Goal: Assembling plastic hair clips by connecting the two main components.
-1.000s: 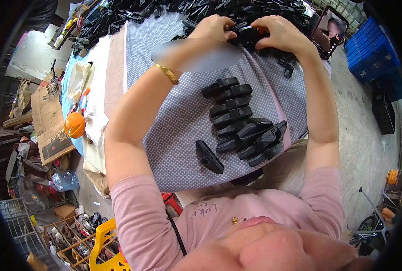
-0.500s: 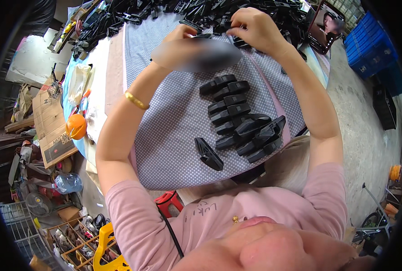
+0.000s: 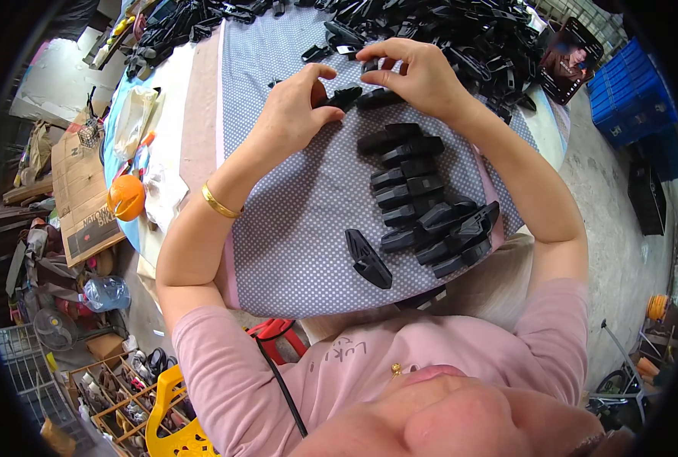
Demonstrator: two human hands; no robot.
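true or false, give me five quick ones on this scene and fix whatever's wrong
1. The left hand holds a black part. True.
2. The right hand grips the phone. False: the phone is apart from it, to its right.
3. The left arm wears a bracelet. True.
4. The dotted cloth lies under the right-hand blue crate. False: the crate is off to the cloth's right.
5. The cloth has black parts lying on it. True.
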